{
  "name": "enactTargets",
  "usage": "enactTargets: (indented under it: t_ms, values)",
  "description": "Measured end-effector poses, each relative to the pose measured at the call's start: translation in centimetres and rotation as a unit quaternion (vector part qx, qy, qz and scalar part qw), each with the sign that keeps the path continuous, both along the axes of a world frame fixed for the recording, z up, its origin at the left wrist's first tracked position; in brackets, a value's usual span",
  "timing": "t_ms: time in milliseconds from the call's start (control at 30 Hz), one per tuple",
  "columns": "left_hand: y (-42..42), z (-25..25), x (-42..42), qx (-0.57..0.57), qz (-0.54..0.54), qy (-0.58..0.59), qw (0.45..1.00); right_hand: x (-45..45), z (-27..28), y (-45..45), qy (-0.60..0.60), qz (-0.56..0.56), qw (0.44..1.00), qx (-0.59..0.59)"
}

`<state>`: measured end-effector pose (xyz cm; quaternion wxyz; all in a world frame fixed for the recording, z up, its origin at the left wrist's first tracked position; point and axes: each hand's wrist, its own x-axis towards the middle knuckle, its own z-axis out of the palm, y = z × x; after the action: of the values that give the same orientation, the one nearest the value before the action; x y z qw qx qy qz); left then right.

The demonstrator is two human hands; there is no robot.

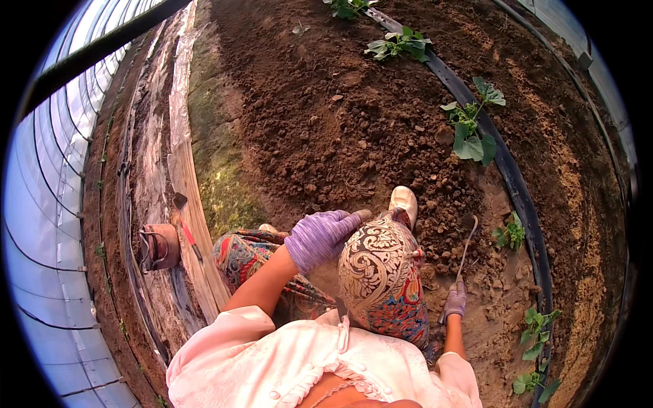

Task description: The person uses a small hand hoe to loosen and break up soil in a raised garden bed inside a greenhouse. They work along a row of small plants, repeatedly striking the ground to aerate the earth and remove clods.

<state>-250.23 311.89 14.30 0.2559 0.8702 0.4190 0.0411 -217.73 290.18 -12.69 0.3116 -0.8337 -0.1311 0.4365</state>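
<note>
My left hand (324, 237), in a purple knit glove, rests by my raised knee, its fingertips over the patterned trousers (380, 260); I see nothing in it, though its palm is hidden. At the lower right, my right hand (455, 301), gloved alike, is closed around the handle of a hand hoe (465, 250). The hoe's curved metal neck points away from me, and its head touches the loose soil (444, 224) at the edge of the clods. A leafy seedling (510, 233) grows a little to the right of the hoe.
A black drip hose (510, 173) curves along the right, with several leafy plants (472, 137) beside it. On the left lie a wooden board (191, 219), a red-handled tool (189, 234) and a rusty-brown container (166, 246). A dark bar (102, 51) crosses the upper left.
</note>
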Motion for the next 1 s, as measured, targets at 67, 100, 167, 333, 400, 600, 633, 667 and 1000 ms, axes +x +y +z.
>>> enactTargets:
  t_ms: [67, 100, 167, 333, 400, 600, 633, 667, 1000]
  values:
    - [0.5, -0.1, 0.6, 0.006, -0.002, -0.001, 1.0, -1.1, 4.3, 3.2, 0.018, -0.03, 0.999, 0.038]
    - [0.7, -0.9, 0.6, 0.013, -0.007, -0.003, 1.0, -1.0, 4.1, 3.3, 0.02, -0.058, 0.996, 0.065]
    - [1.0, -0.5, 0.7, 0.009, 0.007, -0.015, 1.0, -0.8, 2.1, 3.4, -0.041, -0.059, 0.992, 0.107]
    - [2.2, -2.2, 0.9, 0.012, 0.005, -0.02, 1.0, 1.0, 4.8, 8.1, 0.041, -0.013, 0.999, 0.004]
    - [2.5, -2.4, 1.7, -0.001, 0.006, -0.012, 1.0, 2.9, 2.9, 10.2, 0.019, -0.003, 1.0, 0.017]
    - [4.2, -4.2, 2.6, -0.043, -0.004, 0.026, 0.999, 9.0, -2.6, 18.3, -0.065, 0.047, 0.997, -0.021]
    - [4.5, -4.5, 2.4, -0.05, 0.002, 0.033, 0.998, 9.1, -2.7, 18.6, -0.088, 0.052, 0.994, -0.047]
    - [4.6, -4.6, 2.2, -0.057, 0.008, 0.039, 0.998, 9.3, -2.9, 18.6, -0.113, 0.057, 0.989, -0.073]
    - [4.9, -4.2, 3.9, -0.073, -0.022, 0.049, 0.996, 8.3, 0.5, 7.4, -0.134, 0.065, 0.978, -0.144]
